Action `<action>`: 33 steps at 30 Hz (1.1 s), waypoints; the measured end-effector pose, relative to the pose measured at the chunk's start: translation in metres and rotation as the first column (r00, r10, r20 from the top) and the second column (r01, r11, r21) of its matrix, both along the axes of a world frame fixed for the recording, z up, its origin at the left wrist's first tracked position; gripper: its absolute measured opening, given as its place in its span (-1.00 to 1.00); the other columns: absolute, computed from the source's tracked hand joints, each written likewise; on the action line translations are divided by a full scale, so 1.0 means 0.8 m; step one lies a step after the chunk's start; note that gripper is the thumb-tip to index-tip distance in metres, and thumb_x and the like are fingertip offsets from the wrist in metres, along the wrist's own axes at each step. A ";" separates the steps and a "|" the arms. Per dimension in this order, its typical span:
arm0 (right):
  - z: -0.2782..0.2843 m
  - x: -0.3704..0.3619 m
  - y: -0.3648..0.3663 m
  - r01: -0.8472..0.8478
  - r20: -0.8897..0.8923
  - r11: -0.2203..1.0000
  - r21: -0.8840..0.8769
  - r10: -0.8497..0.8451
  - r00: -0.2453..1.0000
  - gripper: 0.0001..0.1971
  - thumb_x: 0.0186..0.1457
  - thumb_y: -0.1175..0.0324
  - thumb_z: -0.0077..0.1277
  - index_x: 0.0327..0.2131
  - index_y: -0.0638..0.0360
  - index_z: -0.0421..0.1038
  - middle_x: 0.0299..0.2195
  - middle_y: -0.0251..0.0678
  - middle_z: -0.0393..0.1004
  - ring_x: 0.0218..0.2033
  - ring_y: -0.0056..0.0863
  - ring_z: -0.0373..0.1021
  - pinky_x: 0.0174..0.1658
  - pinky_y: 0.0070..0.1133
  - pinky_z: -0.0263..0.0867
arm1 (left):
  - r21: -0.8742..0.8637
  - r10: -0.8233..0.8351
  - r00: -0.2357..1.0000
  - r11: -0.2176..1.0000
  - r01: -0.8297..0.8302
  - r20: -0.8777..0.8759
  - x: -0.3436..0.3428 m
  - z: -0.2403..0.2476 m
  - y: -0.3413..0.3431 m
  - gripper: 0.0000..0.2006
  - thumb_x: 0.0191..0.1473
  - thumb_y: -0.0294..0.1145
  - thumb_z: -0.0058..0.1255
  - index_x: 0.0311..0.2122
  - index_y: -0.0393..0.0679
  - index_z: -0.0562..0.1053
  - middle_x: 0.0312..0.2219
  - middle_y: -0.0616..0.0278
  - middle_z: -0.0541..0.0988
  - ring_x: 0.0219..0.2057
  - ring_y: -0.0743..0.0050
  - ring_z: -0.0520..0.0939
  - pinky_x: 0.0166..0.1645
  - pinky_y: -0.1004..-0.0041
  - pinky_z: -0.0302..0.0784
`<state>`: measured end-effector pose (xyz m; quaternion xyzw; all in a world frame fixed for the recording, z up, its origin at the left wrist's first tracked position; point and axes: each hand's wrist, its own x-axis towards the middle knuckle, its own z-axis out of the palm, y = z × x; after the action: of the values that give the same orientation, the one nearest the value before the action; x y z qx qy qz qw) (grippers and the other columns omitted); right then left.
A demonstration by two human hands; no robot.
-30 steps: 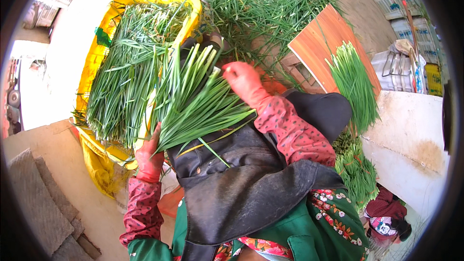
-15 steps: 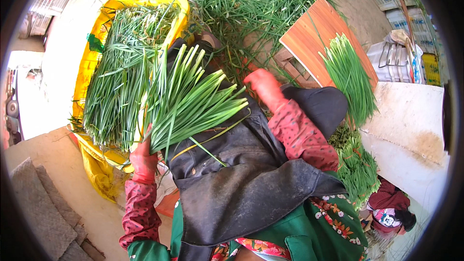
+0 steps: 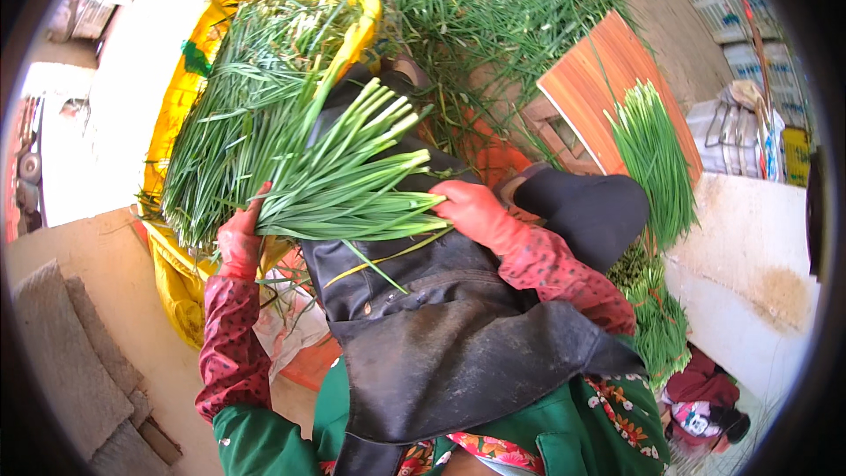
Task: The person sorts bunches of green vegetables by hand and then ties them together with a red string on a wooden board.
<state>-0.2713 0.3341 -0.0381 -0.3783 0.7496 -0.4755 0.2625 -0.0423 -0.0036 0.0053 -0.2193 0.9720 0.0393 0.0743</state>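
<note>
My left hand (image 3: 240,236), in a red glove, grips a fanned bunch of green chives (image 3: 344,185) at its leafy end, over my lap. My right hand (image 3: 471,210), also in a red glove, rests against the pale stalk ends of the same bunch. The bunch lies across a dark apron (image 3: 458,335) on my knees. Behind it a yellow tub (image 3: 189,79) holds a thick heap of long green chives (image 3: 247,97).
A loose pile of chives (image 3: 502,9) covers the ground ahead. A tilted wooden board (image 3: 595,88) at the right carries a tidy chive bundle (image 3: 656,159), with more bundles (image 3: 656,317) below it. Grey mats (image 3: 79,361) lie at the lower left, sacks (image 3: 736,123) at the far right.
The bunch has swung lower and flatter across my lap. My right hand came down from the top of the stalks to their ends, near the middle.
</note>
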 end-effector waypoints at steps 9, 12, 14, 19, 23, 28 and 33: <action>-0.023 -0.166 0.105 0.397 -0.337 0.811 0.429 -0.264 0.904 -0.72 -0.01 0.46 -0.06 -0.16 0.18 0.40 -0.26 -0.16 0.48 -0.43 -0.39 0.45 -0.31 -0.52 0.37 | 0.015 -0.057 0.989 0.998 0.059 -0.140 -0.001 -0.013 0.004 -0.31 -0.14 -0.25 0.15 0.17 0.39 0.23 -0.65 0.07 0.43 -0.58 0.03 0.52 -0.49 0.18 0.39; 0.023 -0.156 0.031 0.264 -0.616 0.921 0.286 -0.035 0.787 -0.43 -0.07 0.51 -0.01 0.11 0.08 0.22 -0.02 -0.17 0.39 -0.27 -0.46 0.44 -0.17 -0.58 0.38 | 0.026 -0.066 0.971 0.997 0.074 -0.232 0.006 -0.009 0.004 -0.31 -0.17 -0.25 0.16 0.16 0.36 0.26 -0.67 0.10 0.42 -0.60 0.06 0.52 -0.51 0.20 0.39; 0.051 -0.121 -0.051 0.019 0.106 0.983 0.184 -0.039 0.994 -0.32 -0.13 0.59 0.06 0.14 0.01 0.17 0.14 -0.31 0.20 -0.06 -0.42 0.36 -0.09 -0.55 0.37 | -0.013 -0.064 0.984 0.998 0.062 -0.168 0.014 -0.009 0.000 -0.31 -0.17 -0.25 0.16 0.16 0.35 0.27 -0.67 0.11 0.42 -0.61 0.08 0.51 -0.51 0.20 0.39; -0.065 -0.090 -0.125 -0.181 -0.182 0.906 0.384 0.266 0.947 -0.44 -0.11 0.26 0.08 0.05 -0.01 0.26 -0.09 -0.09 0.41 -0.14 -0.13 0.39 -0.12 -0.38 0.34 | -0.006 -0.129 0.960 0.991 0.132 -0.250 -0.003 -0.016 0.000 -0.32 -0.17 -0.23 0.16 0.16 0.31 0.28 -0.70 0.14 0.40 -0.66 0.11 0.50 -0.55 0.21 0.37; -0.085 -0.116 -0.082 -0.073 -0.251 0.972 0.222 0.130 0.959 -0.62 -0.06 0.32 -0.01 -0.09 0.09 0.36 -0.37 -0.09 0.50 -0.32 -0.10 0.44 -0.28 -0.29 0.37 | -0.002 -0.104 0.972 0.994 0.106 -0.210 0.006 -0.006 0.002 -0.32 -0.19 -0.18 0.18 0.15 0.27 0.30 -0.72 0.14 0.39 -0.67 0.11 0.49 -0.56 0.21 0.37; -0.031 -0.205 0.010 0.278 0.161 0.638 0.718 -0.541 0.825 -0.59 0.14 0.10 -0.07 -0.05 0.18 0.34 -0.40 -0.33 0.48 -0.48 -0.57 0.38 -0.44 -0.57 0.33 | -0.004 -0.106 0.964 0.994 0.108 -0.245 0.000 -0.007 0.004 -0.32 -0.16 -0.17 0.17 0.17 0.30 0.27 -0.75 0.14 0.36 -0.69 0.10 0.47 -0.56 0.19 0.36; 0.063 -0.117 -0.086 -0.125 0.590 0.961 0.247 -0.047 0.806 -0.57 0.06 0.13 0.07 -0.07 0.22 0.41 -0.20 -0.31 0.49 -0.25 -0.56 0.40 -0.16 -0.58 0.32 | 0.047 -0.080 0.983 0.995 0.089 -0.163 0.003 -0.007 0.003 -0.27 -0.19 -0.13 0.19 0.19 0.30 0.23 -0.67 0.09 0.43 -0.62 0.06 0.52 -0.54 0.19 0.38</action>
<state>-0.3650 0.2654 0.0127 -0.1871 0.6810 -0.4553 0.5421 -0.0399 -0.0015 -0.0004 -0.1717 0.9819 0.0801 0.0030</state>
